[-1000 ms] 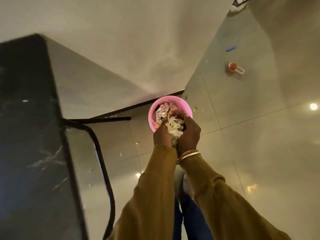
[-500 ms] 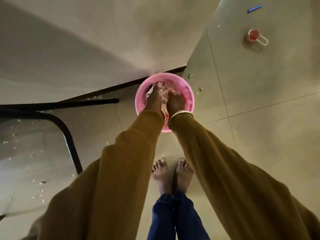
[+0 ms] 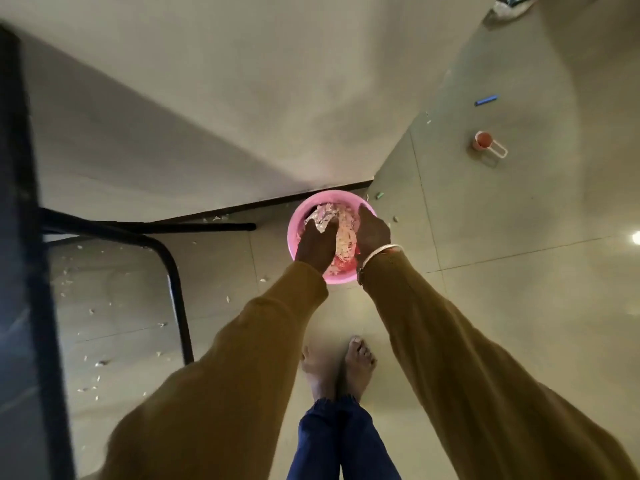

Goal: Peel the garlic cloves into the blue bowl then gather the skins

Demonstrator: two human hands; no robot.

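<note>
A pink bowl (image 3: 304, 209) heaped with garlic skins (image 3: 346, 230) stands on the tiled floor against the wall's dark skirting. Both my hands reach down into it. My left hand (image 3: 317, 245) presses into the pile on the left side, its fingertips buried under a clump of skins. My right hand (image 3: 373, 232) lies along the bowl's right side with its fingers straight and together, pointing down at the rim. Loose bits of skin (image 3: 93, 311) are scattered on the floor under the table. The blue bowl is not in view.
A black table (image 3: 20, 271) with a curved black metal leg (image 3: 173, 282) fills the left side. My bare feet (image 3: 356, 362) stand just behind the bowl. A small red measuring cup (image 3: 484, 142) and a blue stick (image 3: 486, 100) lie on the floor to the right.
A second ago both hands held a bunch of skins over the bowl; they have since lowered into it and now press on the pile. The view has swung, bringing the table back in.
</note>
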